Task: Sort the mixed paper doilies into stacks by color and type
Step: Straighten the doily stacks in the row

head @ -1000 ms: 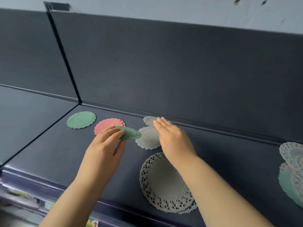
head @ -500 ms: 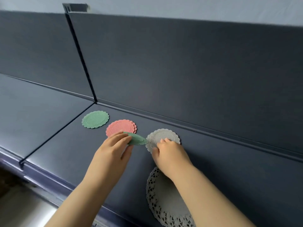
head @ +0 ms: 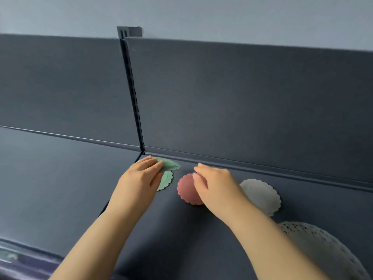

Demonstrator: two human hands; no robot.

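Doilies lie near the back edge of the shelf. Left hand pinches a green doily by its rim, over a second green doily lying at the back left corner. Right hand, fingers loosely bent and gripping nothing, sits over the pink doily. Grey doily and white lace doily lie toward the right edge.

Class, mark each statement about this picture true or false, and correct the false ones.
1. The left hand holds the upper green doily. True.
2. The pink doily lies right of the lower green doily. True.
3. The grey doily overlaps the pink one. False: they lie apart.
4. The lace doily lies at far left. False: it is at lower right.
5. The right hand holds the grey doily. False: it is over the pink doily.
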